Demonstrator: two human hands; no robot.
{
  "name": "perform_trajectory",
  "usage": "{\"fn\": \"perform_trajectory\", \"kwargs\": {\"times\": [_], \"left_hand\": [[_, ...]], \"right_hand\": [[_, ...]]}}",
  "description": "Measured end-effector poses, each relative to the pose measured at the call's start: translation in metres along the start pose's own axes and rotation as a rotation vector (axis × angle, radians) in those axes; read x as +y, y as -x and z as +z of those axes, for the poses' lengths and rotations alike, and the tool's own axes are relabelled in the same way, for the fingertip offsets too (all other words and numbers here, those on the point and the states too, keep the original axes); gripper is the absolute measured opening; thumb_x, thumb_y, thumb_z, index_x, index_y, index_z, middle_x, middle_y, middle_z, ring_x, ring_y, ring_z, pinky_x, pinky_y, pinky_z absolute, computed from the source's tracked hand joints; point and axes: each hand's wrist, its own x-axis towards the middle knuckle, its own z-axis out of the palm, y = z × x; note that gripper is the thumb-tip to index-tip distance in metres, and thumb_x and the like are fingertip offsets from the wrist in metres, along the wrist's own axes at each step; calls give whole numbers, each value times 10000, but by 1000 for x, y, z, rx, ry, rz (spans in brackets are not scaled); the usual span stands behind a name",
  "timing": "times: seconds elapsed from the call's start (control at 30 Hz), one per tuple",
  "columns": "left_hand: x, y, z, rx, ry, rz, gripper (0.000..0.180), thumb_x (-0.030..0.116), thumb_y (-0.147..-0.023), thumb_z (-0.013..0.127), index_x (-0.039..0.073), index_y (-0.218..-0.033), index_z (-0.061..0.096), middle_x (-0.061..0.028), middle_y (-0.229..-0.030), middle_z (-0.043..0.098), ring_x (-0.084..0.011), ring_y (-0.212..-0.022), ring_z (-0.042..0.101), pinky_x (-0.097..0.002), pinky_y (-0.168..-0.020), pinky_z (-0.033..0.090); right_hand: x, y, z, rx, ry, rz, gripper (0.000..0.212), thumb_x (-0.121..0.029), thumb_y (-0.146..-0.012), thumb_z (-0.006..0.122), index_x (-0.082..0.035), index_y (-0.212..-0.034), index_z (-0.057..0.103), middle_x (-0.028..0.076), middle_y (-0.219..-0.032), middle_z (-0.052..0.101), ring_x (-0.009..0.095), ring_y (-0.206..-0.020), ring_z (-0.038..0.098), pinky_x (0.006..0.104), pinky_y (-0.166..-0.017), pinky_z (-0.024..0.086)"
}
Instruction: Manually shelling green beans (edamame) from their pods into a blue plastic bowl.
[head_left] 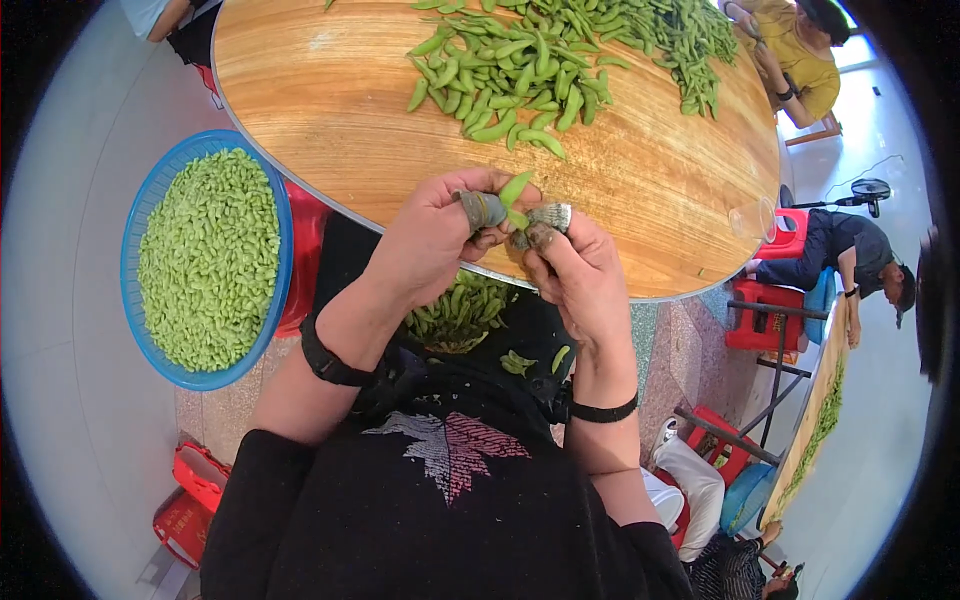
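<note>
A left hand (432, 222) and a right hand (585, 268) meet, pinched on one green pod (514, 190), above the near edge of the wooden surface (340, 140).
Taken from that pod, at 9 o'clock a blue basket (130, 255) of shelled beans (205, 255) stands just beside the surface's curved rim; toward 10 o'clock, open wood gives the left hand room. At 7 o'clock, below the edge, lie loose pods (458, 312); what bears them is hard to make out in the shadow. At 12 o'clock a heap of pods (510, 75) begins beyond a strip of wood, apart from both hands. Toward 2 o'clock more open wood spreads beside the right hand, and at 3 o'clock a clear cup (752, 220) sits near the right rim.
</note>
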Motion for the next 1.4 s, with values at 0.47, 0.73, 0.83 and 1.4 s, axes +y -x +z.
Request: {"fn": "perform_trajectory", "kwargs": {"times": [0.47, 0.73, 0.83, 1.4], "left_hand": [[-9, 11, 7, 71, -734, 505, 337, -53, -763, 562, 28, -1080, 480, -89, -825, 611, -161, -715, 597, -257, -629, 458], [-5, 10, 9, -57, -462, 443, 310, -19, -804, 573, 32, -1108, 545, -44, -793, 620, -102, -716, 585, -228, -611, 451], [-12, 4, 8, -58, -807, 771, 352, -17, -766, 603, 51, -1111, 610, -129, -941, 663, -208, -808, 654, -266, -687, 490], [6, 7, -17, 175, -315, 258, 84, 66, -862, 534, 65, -945, 544, 15, -793, 572, -36, -693, 495, -175, -584, 382]], "right_hand": [[9, -9, 3, -28, -250, -97, 143, -139, -924, 512, -35, -1019, 490, -54, -641, 422, 27, -474, 315, 187, -415, 227], [13, -4, 7, -60, -444, -216, 177, -94, -898, 543, -32, -1049, 473, -40, -655, 445, 29, -453, 310, 180, -417, 218], [12, -3, 7, -19, -545, -189, 161, -85, -886, 558, -42, -1023, 486, -30, -642, 455, 34, -446, 329, 184, -403, 232], [-25, -5, -23, -460, 549, -293, 127, -110, -828, 574, -26, -921, 594, 69, -647, 594, 144, -534, 553, 295, -511, 448]]}}
